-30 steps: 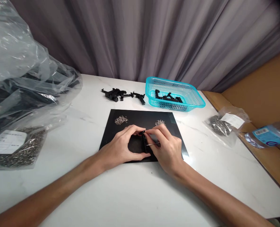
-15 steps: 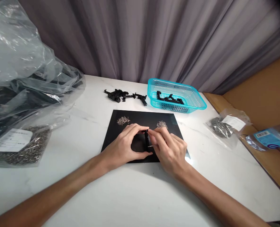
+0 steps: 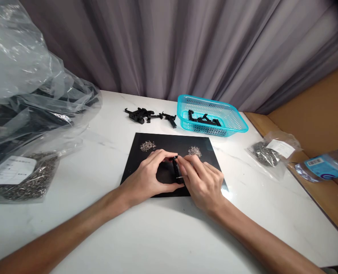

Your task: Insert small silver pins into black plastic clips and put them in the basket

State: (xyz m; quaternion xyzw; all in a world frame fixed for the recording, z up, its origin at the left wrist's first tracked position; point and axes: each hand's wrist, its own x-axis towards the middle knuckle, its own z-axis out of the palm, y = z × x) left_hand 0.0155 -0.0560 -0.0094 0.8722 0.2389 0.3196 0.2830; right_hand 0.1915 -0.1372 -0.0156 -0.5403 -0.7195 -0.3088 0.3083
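My left hand [image 3: 146, 175] grips a narrow black plastic part [image 3: 175, 169] between its thumb at the near end and its fingers at the far end. The part stands over a black mat [image 3: 131, 163]. Closed fingers of my right hand [image 3: 204, 182] meet the part's right side near its far end. A thin metal pin [image 3: 181, 177] juts leftward from under that hand to the part; the rest of it is hidden. On the mat beyond my hands lie two heaps of small metal pieces, a left heap [image 3: 148, 145] and a right heap [image 3: 194, 151].
Black plastic parts [image 3: 140, 115] lie behind the mat, beside a blue basket [image 3: 237, 131] holding more of them. Bags of metal pieces rest at left [image 3: 40, 182] and right [image 3: 264, 154]. A large clear bag [image 3: 23, 64] fills the left; a cardboard box [image 3: 323, 106] stands right.
The black part leans slightly more to the left at its far end. My right fingers have shifted a little with it; both grips look the same.
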